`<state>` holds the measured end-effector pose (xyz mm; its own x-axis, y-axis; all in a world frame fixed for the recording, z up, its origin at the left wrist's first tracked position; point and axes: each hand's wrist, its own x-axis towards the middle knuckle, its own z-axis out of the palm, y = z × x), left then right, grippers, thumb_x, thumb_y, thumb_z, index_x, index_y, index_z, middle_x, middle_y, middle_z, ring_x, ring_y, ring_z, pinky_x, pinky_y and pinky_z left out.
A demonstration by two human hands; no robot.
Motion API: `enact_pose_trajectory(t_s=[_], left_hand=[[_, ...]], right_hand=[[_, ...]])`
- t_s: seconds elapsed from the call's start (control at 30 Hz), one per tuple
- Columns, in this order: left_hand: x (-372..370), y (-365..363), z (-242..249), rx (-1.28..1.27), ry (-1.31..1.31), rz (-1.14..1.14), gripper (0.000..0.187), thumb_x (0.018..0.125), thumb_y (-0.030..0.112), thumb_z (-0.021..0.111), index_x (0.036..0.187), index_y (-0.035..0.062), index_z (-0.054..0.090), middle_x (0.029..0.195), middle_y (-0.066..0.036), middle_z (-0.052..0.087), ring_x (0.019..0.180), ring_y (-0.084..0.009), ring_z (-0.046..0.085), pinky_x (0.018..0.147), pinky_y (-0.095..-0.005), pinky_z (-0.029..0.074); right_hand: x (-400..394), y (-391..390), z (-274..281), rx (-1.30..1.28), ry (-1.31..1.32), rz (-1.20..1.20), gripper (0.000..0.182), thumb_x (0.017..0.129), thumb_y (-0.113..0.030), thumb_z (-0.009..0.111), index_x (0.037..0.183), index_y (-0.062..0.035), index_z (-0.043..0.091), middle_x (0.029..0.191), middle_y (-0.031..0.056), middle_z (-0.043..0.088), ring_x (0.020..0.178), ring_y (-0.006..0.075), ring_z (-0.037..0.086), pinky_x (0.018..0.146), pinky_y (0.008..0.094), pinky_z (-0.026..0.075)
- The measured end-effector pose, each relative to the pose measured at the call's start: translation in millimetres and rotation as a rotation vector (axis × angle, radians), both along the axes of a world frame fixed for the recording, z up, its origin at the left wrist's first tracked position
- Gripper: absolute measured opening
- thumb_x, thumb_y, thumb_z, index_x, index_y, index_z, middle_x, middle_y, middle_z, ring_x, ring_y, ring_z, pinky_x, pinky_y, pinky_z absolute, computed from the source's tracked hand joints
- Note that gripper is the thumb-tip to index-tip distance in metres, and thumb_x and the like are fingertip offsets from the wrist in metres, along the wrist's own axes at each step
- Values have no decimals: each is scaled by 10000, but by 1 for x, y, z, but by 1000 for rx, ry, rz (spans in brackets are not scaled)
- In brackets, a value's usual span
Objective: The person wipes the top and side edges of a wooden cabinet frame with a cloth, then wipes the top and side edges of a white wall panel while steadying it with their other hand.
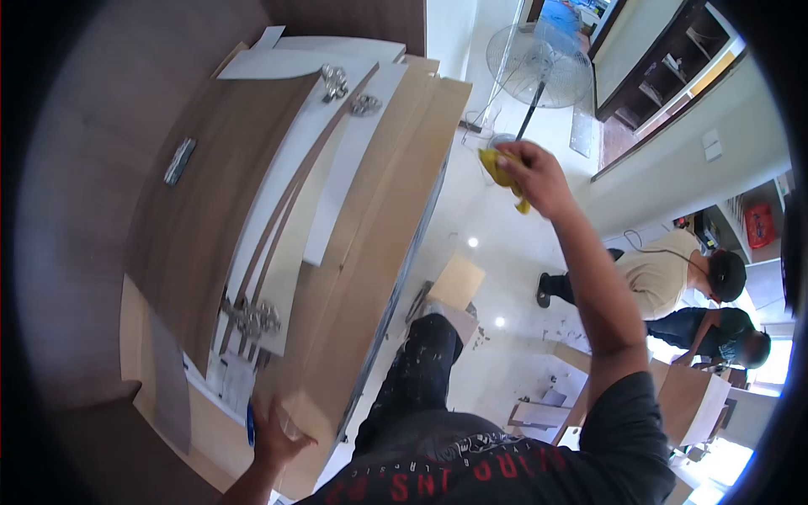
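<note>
My right hand (539, 174) is raised out over the floor, its fingers closed on a crumpled yellow cloth (503, 172). Low on the left, my left hand (279, 436) has its fingers spread over the bare tan board (328, 337). A narrow blue object (250, 423) lies right beside those fingers, mostly hidden. Beyond that hand, a pile of shiny metal hinges (254, 319) rests on white strips. Two more hinge clusters, one at the far end (334, 82) and one beside it (366, 104), sit on the stacked panels. A brown wood-grain panel (227, 194) carries a small metal piece (179, 162).
A standing fan (539, 63) is on the tiled floor ahead. One person in a beige shirt (661, 273) and another in dark clothes (732, 337) are bent over at the right, near a wooden box (686, 404). Board offcuts (457, 282) lie by my leg.
</note>
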<state>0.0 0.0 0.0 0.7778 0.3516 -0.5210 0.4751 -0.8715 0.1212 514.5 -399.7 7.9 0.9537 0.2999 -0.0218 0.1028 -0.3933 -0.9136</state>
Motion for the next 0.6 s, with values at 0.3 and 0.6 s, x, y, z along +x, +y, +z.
enact_pose_trajectory(t_s=[0.3,0.6], left_hand=[[-1,11,-13,-62,-10,17,1428,385,614,919,1493,-13,271,1489,-415,148,1405,-575,148,1169,-595,178],[19,28,1,-76,256,24,1059,644,729,737,1472,158,406,1503,-266,329,1393,-438,335,1132,-460,350]], right_hand=[[83,77,138,127,208,213,306,935,-159,692,1198,-10,646,916,29,695,788,88,644,704,242,529],[6,114,207,236,324,314,324,902,-184,714,1182,-29,670,926,44,708,791,96,641,704,265,523]])
